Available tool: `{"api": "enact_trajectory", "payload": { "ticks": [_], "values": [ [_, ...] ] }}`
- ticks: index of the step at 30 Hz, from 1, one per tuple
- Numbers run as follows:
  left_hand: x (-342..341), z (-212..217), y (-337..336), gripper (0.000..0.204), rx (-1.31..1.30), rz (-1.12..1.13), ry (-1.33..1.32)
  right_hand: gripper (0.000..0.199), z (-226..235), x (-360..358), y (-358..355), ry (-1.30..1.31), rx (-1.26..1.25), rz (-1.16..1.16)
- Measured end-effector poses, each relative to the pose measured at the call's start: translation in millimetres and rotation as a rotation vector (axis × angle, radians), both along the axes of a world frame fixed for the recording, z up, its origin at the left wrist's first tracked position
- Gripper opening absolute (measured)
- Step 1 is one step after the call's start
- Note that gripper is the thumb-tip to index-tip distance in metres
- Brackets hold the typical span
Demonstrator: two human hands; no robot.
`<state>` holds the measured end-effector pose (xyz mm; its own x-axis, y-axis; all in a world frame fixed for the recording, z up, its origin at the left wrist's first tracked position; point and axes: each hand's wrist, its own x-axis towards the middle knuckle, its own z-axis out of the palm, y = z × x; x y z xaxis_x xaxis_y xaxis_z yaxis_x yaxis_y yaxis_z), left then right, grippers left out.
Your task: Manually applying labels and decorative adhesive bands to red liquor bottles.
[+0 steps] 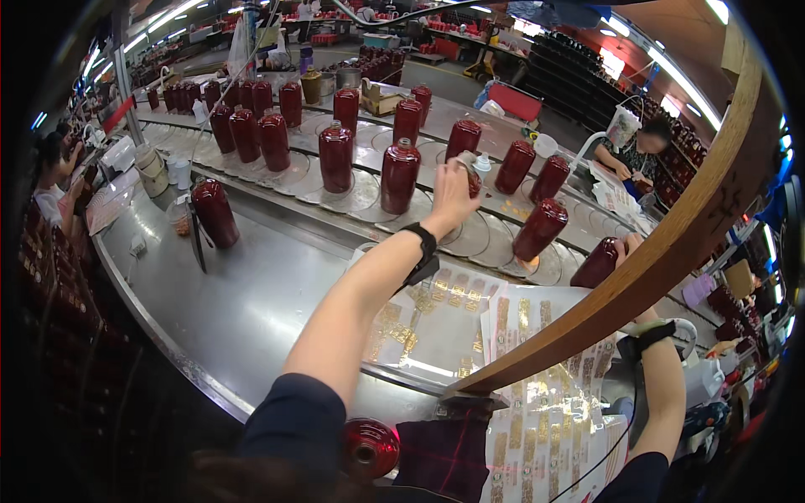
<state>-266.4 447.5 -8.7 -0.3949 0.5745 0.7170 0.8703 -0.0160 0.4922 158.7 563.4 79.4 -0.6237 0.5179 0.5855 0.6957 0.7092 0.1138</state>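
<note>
My left hand (455, 194) reaches over the conveyor with its fingers closed, next to a white squeeze bottle (482, 162). What the fingers hold is mostly hidden; a patch of dark red shows beside them. Partly behind the wooden bar, my right hand (627, 248) grips a tilted dark red glass bottle (596, 263) at the conveyor's near edge. Between my hands, another red bottle (540, 230) leans on the conveyor. Glossy red bottles, such as one left of my left hand (400, 178), stand upright in rows. Below lie sheets of gold decals (528, 402).
A curved wooden bar (620, 314) crosses in front of my right arm. On the steel table (251, 293) stand a red bottle (215, 214) and a plastic cup (179, 216). Another red bottle (370, 448) and a dark cloth (443, 453) are close to me. A co-worker (641, 155) sits across, right.
</note>
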Motion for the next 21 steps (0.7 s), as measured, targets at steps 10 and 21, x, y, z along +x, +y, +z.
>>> {"api": "enact_trajectory", "payload": {
  "ticks": [10,21],
  "values": [
    [14,61,-260,0.062,0.112,-0.492,-0.352,0.008,26,-167,-131,0.526,-0.441,0.535],
    [31,65,-471,0.063,-0.33,-0.159,-0.34,0.018,-20,-352,-270,0.442,-0.661,1.324]
  ]
}}
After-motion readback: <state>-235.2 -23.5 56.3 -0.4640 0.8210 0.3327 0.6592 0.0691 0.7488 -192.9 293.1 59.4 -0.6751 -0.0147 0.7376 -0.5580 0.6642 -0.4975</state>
